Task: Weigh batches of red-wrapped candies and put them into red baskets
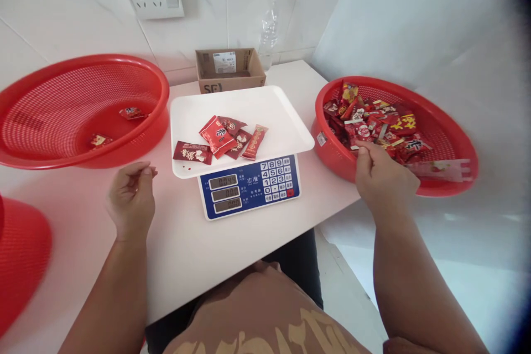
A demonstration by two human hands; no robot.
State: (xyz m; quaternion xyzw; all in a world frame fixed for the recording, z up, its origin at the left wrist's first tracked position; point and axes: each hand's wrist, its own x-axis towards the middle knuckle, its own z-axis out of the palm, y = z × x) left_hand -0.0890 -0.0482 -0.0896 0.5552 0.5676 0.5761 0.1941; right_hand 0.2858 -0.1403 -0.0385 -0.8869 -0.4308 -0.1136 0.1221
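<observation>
My right hand [384,174] is at the near rim of the right red basket [340,163], fingers pinched together. What they hold, if anything, is hidden among the wrapped snack packets [373,121]. My left hand [131,193] hovers over the table left of the scale, its fingers curled closed and nothing visible in them. Between my hands stands a digital scale [251,185] with a white tray [269,108]. Several small red and dark-red wrapped snacks [218,137] lie on the tray, some overlapping. The scale's display is lit too dimly to read surely.
A larger red basket [160,80] at the left holds a few packets [131,113]. Part of another red basket [25,254] shows lower left. Behind the scale are a cardboard box [232,82] and a clear plastic bottle [269,27]. A pale pink notched strip [442,170] lies across the right basket.
</observation>
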